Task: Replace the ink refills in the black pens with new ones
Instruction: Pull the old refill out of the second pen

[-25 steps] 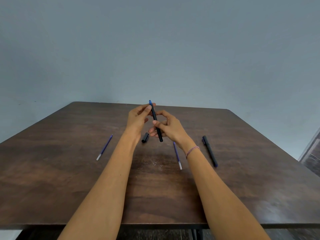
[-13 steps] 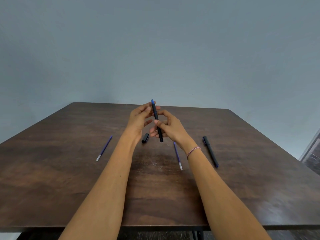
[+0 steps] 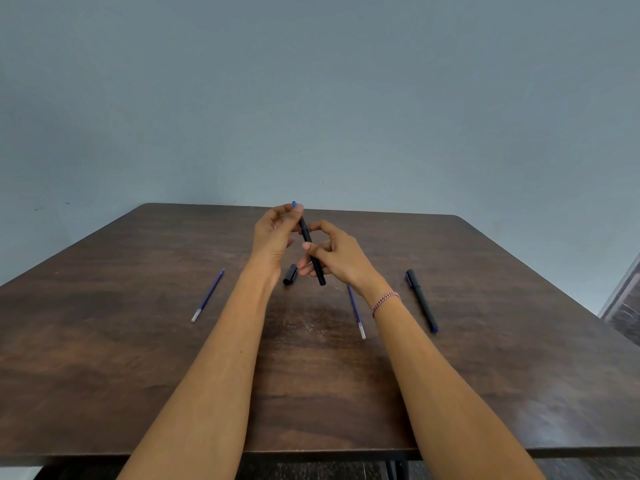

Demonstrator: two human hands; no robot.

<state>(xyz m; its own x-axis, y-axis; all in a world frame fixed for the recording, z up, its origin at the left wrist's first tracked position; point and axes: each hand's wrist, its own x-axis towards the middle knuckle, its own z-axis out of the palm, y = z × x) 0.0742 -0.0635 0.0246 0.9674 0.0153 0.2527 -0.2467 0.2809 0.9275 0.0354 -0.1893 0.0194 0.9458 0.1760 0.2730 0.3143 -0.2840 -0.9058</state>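
A black pen barrel is held tilted above the middle of the dark wooden table. My right hand grips its lower half. My left hand pinches the blue part at its top end. A black pen cap lies on the table just below my hands. One blue refill lies to the left, another blue refill lies beside my right wrist. A second black pen, capped, lies to the right.
The table's front edge runs across the bottom of the view, with a dark metal leg under it. A plain grey wall stands behind the table. A dark doorway edge shows at the far right.
My left hand's fingertips have shifted up to the blue top end of the pen, and the pen has risen slightly. Everything on the table has stayed in place.
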